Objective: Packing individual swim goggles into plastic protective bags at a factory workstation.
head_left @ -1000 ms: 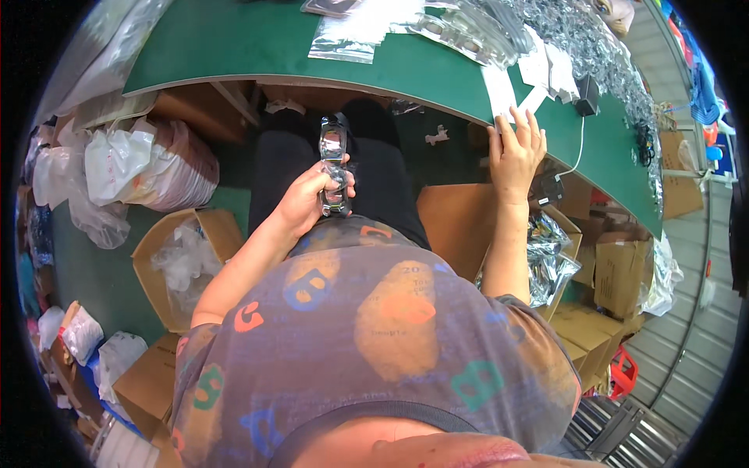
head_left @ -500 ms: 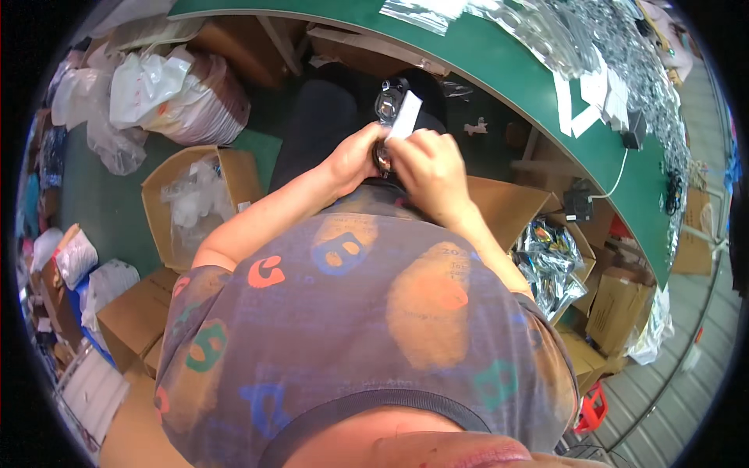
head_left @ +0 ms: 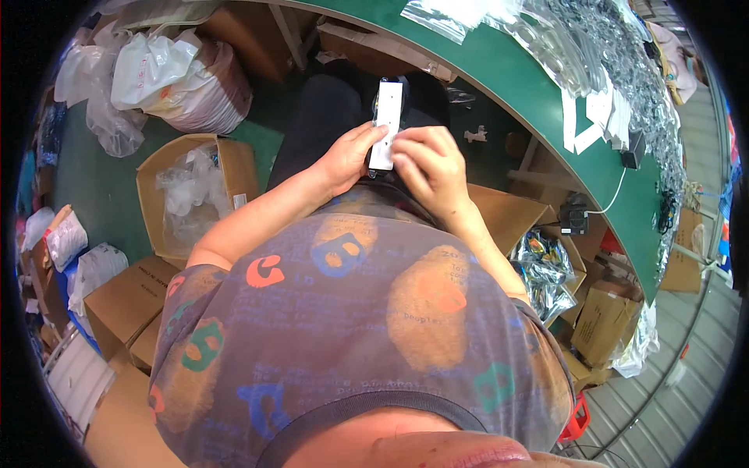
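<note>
A long, narrow white strip (head_left: pixel 387 117) with a few small dark marks lies lengthwise over a dark, shiny object (head_left: pixel 376 105), which shows only along its edges, so I cannot tell its kind. Both are above my lap. My left hand (head_left: pixel 349 161) grips them from the left, its thumb lying across the strip's face. On the other side, the bent fingers of my right hand (head_left: pixel 434 168) meet the strip's right edge, with the thumb lower down. Whether those fingertips also touch the dark object is hidden.
A green table (head_left: pixel 530 86) curves around ahead and right, with a heap of clear plastic packages (head_left: pixel 624 78). On the left stand an open carton (head_left: pixel 148 195) of clear plastic and a full white bag (head_left: pixel 207 93). Silvery packets (head_left: pixel 542 265) fill a carton at right.
The white strip has gone from slanting above the dark object to lying flat along it, covering most of it. My right hand has shifted slightly, its fingers now at the strip's edge.
</note>
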The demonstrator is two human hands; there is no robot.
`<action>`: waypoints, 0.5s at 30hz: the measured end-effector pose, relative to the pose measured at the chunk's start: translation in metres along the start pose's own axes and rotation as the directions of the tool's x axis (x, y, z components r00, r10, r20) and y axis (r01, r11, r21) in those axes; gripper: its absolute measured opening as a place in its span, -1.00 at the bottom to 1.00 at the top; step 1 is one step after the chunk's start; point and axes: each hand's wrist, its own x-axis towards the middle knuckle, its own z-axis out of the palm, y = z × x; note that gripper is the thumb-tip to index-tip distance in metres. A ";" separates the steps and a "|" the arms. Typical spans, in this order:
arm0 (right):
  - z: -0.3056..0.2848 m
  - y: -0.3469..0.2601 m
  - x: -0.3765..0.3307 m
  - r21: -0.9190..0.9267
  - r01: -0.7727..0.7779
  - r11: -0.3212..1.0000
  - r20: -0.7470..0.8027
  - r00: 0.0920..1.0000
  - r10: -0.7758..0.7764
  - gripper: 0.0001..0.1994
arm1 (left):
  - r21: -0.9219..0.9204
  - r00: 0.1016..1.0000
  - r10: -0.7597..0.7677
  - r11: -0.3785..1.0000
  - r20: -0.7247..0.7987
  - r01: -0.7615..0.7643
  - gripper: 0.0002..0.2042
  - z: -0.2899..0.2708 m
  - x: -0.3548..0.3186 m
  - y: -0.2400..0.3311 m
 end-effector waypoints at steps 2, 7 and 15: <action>0.002 -0.002 0.002 -0.033 -0.108 0.994 -0.119 0.987 0.103 -0.75 | 0.026 0.998 0.060 0.998 0.020 -0.061 -0.68 0.002 -0.001 0.001; 0.006 -0.002 0.003 -0.225 -0.157 0.962 0.042 0.984 0.171 -0.75 | -0.009 0.999 0.045 0.999 0.004 -0.045 -0.69 0.012 -0.006 0.007; 0.033 0.046 -0.016 0.907 -0.411 0.088 0.193 0.593 0.782 -0.52 | -0.132 0.973 0.019 0.991 0.228 0.011 -0.54 0.017 -0.022 0.039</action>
